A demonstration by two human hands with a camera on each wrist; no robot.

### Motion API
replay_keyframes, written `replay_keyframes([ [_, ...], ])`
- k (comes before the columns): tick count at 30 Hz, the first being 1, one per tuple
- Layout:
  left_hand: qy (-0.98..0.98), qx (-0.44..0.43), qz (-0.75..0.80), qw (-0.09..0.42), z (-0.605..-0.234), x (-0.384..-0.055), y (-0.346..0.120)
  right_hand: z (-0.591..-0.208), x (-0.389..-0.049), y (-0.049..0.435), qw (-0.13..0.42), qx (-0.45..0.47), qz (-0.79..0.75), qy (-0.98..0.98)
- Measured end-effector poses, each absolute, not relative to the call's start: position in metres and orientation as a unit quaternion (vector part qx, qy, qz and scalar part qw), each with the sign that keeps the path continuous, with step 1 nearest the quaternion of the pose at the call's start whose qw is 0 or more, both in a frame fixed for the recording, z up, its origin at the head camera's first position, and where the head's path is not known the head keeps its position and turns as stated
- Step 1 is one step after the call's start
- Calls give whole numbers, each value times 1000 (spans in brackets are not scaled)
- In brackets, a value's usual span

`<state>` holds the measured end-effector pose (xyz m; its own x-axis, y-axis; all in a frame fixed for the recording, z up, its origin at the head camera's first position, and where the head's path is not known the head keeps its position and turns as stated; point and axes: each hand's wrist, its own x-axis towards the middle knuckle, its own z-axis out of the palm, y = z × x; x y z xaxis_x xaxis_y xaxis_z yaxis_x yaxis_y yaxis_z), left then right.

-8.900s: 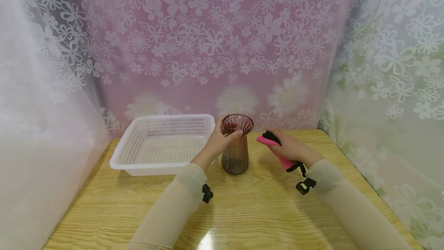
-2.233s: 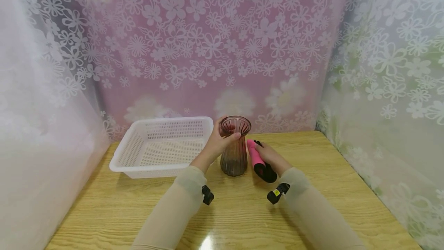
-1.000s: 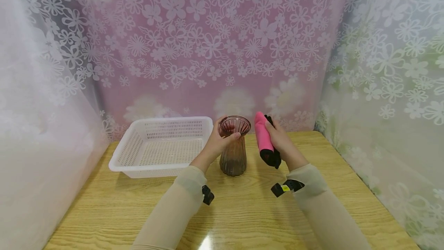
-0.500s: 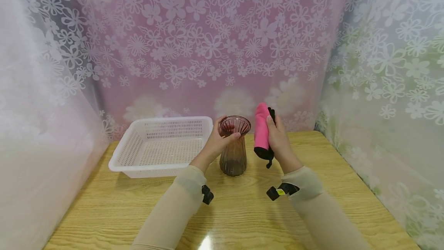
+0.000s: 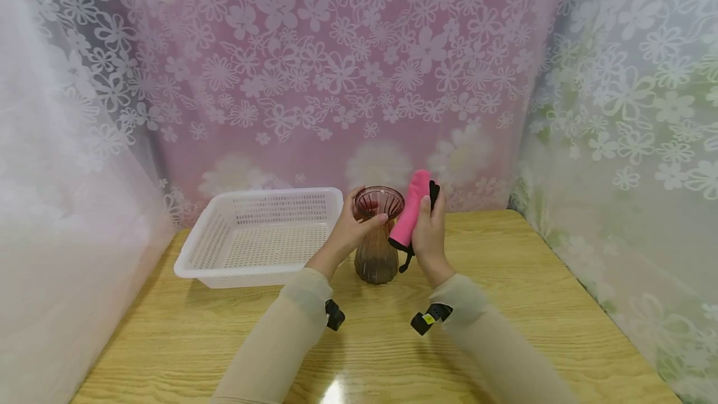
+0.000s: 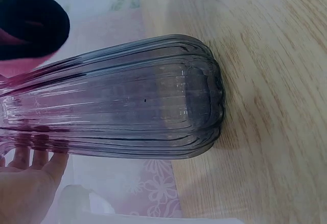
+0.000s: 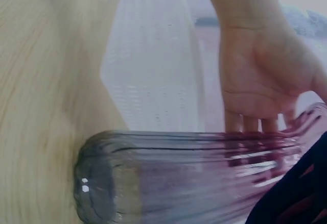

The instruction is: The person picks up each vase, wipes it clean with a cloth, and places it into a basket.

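Observation:
A ribbed glass vase [image 5: 377, 260], pinkish at its flared rim and greyer at the base, stands upright on the wooden table. Around its neck my left hand [image 5: 350, 229] holds it, thumb in front; the fingers [image 6: 53, 168] show behind the glass in the left wrist view. My right hand [image 5: 430, 235] grips a folded pink cloth [image 5: 408, 211] with black trim and a dangling black cord, tilted close to the vase's right side just below the rim. The cloth's black edge [image 7: 296, 198] fills the lower right of the right wrist view, overlapping the vase there.
A white perforated plastic basket [image 5: 193, 257] sits left of the vase, with the left forearm passing near its right corner. Flowered curtains [image 5: 370, 80] close off the back and both sides of the wooden table [image 5: 370, 354].
The right hand has kept its grip on the pink cloth, lowered it beside the vase, then raised it and now swung it left to the vase's neck. The left hand and vase have stayed put.

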<state>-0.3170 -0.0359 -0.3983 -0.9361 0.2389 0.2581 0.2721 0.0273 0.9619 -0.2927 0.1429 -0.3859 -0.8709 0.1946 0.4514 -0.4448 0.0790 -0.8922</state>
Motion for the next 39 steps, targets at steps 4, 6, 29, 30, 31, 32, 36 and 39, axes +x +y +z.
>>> replay_keyframes([
  [4, -714, -179, -676, 12, -397, -317, -35, -377, -281, 133, 254, 99, 683, -678],
  [6, -715, -181, -675, 11, -396, -317, -34, -373, -276, 128, 263, 94, 683, -675],
  [29, -718, -184, -671, 9, -399, -315, -36, -413, -304, 106, 318, 58, 670, -669],
  [30, -718, -184, -671, 9, -399, -314, -36, -415, -305, 105, 319, 56, 668, -670],
  [31, -719, -184, -670, 9, -399, -314, -36, -416, -305, 105, 318, 54, 668, -670],
  [32, -719, -185, -670, 9, -399, -313, -36, -417, -305, 105, 315, 54, 669, -671],
  [36, -723, -186, -665, 13, -398, -313, -36, -420, -305, 105, 301, 51, 669, -678],
  [39, -724, -184, -665, 12, -394, -310, -36, -422, -304, 106, 287, 54, 666, -686],
])
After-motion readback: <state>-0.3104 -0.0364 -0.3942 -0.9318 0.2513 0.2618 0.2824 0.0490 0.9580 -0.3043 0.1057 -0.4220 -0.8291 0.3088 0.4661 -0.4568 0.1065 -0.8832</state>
